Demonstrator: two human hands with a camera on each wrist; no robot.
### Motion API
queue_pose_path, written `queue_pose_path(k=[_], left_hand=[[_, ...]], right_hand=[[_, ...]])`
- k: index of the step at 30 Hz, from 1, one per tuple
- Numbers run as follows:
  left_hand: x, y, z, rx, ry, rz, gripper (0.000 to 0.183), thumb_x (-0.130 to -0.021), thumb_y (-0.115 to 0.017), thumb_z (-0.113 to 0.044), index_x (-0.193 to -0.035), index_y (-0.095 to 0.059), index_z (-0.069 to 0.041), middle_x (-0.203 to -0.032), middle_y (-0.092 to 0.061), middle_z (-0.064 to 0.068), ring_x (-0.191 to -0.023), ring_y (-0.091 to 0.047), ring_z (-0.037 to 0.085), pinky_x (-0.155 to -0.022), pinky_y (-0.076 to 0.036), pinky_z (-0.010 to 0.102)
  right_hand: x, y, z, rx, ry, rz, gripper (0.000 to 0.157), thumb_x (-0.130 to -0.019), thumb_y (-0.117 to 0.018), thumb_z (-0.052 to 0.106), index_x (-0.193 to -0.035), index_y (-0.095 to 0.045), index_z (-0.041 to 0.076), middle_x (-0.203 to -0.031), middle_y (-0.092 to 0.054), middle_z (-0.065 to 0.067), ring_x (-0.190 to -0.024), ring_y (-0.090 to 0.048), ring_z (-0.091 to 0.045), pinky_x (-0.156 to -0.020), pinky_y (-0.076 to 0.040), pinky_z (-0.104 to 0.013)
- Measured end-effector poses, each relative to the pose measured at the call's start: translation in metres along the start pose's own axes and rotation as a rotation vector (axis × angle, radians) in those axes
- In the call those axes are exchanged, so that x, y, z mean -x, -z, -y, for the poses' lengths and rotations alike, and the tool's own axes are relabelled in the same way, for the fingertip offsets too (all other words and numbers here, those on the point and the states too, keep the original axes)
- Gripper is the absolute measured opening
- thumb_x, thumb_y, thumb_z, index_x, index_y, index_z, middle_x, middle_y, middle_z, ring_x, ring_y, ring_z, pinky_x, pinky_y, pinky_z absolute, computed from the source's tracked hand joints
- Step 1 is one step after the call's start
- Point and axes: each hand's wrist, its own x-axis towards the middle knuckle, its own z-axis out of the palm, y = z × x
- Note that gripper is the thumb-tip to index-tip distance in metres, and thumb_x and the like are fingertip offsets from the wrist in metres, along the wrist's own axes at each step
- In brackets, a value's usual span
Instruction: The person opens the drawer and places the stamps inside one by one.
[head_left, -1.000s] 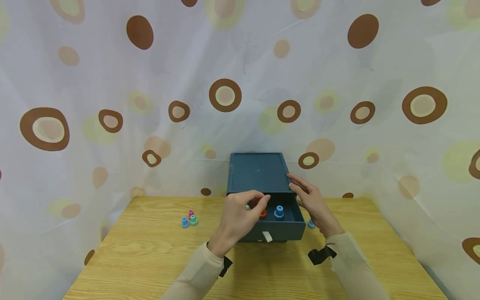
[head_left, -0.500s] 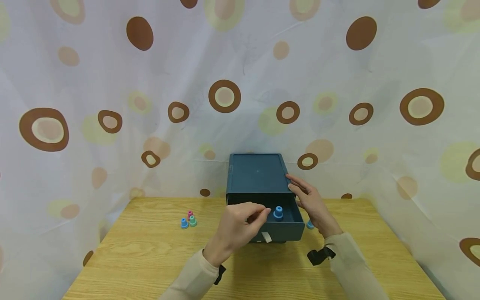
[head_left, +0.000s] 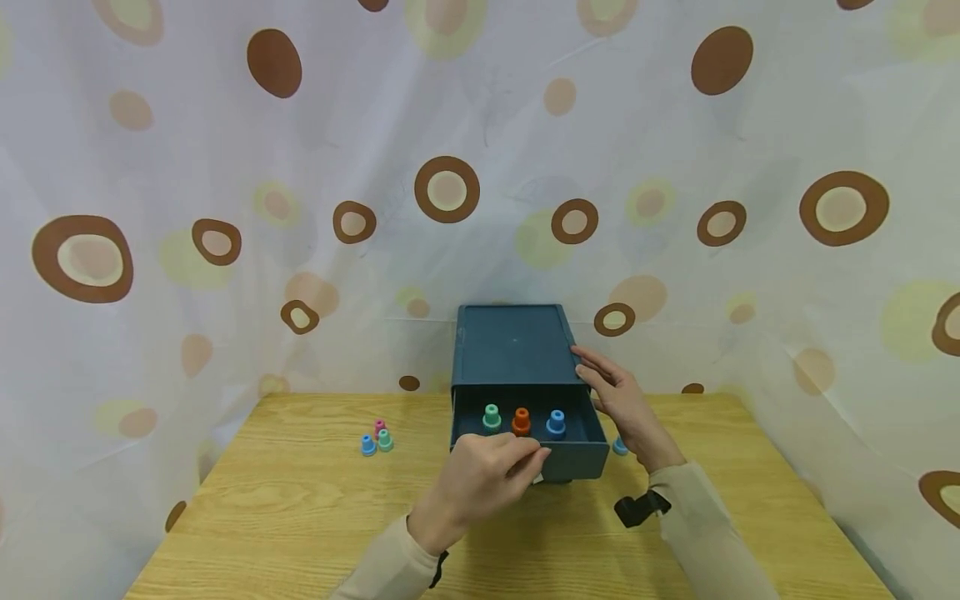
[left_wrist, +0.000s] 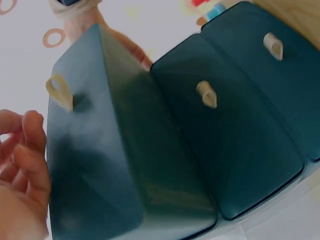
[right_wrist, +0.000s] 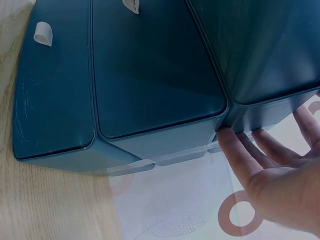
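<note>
A dark blue-green drawer cabinet stands on the table with its top drawer pulled out. Small stepped plastic pieces stand in a row inside: a green piece, an orange piece and a blue piece. My left hand is in front of the drawer, fingers loosely curled around nothing. In the left wrist view it is beside the drawer front, near the white pull tab. My right hand rests its extended fingers along the cabinet's right side.
Two lower drawers, a middle drawer and a bottom drawer, are pushed in. Left on the wooden table stand another blue piece, a pink piece and another green piece. One more blue piece is right of the cabinet.
My left hand has moved down and toward me, from over the drawer to before its front, uncovering the green and orange pieces. My right hand stays at the cabinet's side.
</note>
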Motion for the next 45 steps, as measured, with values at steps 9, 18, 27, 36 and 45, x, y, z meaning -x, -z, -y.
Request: queue_pose_path(k=[9,18,27,36,45], left_hand=[[0.016,-0.009,-0.004,-0.033,0.129,0.049,0.011,-0.09,-0.072,-0.019,-0.078,-0.071,-0.017,-0.06,-0.063,-0.011,-0.049,-0.048,-0.005,-0.052,-0.031,0.001],[0.026,-0.015,-0.005,-0.021,0.17,0.068,0.013,-0.091,-0.072,-0.026,-0.08,-0.071,-0.018,-0.064,-0.065,-0.011,-0.052,-0.051,-0.007,-0.054,-0.033,0.0],[0.035,-0.019,-0.008,0.084,0.238,0.067,0.012,-0.088,-0.075,-0.028,-0.09,-0.072,-0.017,-0.074,-0.07,-0.009,-0.063,-0.059,-0.007,-0.062,-0.043,0.001],[0.037,-0.026,-0.003,0.165,0.248,-0.044,0.008,-0.085,-0.078,-0.014,-0.09,-0.072,-0.011,-0.074,-0.069,-0.005,-0.063,-0.059,-0.005,-0.059,-0.048,0.006],[0.036,-0.033,0.002,0.192,0.247,-0.107,0.008,-0.087,-0.075,-0.014,-0.093,-0.072,-0.009,-0.076,-0.068,-0.004,-0.062,-0.059,-0.001,-0.056,-0.048,0.008]], right_hand=[[-0.001,0.0,0.0,-0.007,0.0,-0.003,0.058,-0.101,-0.051,0.044,-0.152,-0.038,0.02,-0.161,-0.027,-0.009,-0.149,-0.021,-0.035,-0.114,-0.022,-0.066],[0.001,0.0,0.0,-0.005,-0.005,0.002,0.058,-0.101,-0.051,0.044,-0.152,-0.037,0.022,-0.161,-0.026,-0.008,-0.149,-0.021,-0.035,-0.114,-0.021,-0.067],[0.001,-0.001,-0.001,0.001,-0.012,0.009,0.057,-0.101,-0.051,0.044,-0.153,-0.037,0.023,-0.162,-0.026,-0.008,-0.149,-0.02,-0.035,-0.113,-0.021,-0.067],[-0.001,-0.001,-0.002,-0.003,-0.005,0.009,0.058,-0.101,-0.051,0.045,-0.152,-0.037,0.022,-0.161,-0.026,-0.009,-0.149,-0.02,-0.035,-0.114,-0.022,-0.066],[-0.003,0.002,-0.003,-0.028,-0.001,0.021,0.059,-0.101,-0.051,0.046,-0.152,-0.038,0.02,-0.163,-0.022,-0.007,-0.15,-0.016,-0.034,-0.114,-0.019,-0.067]])
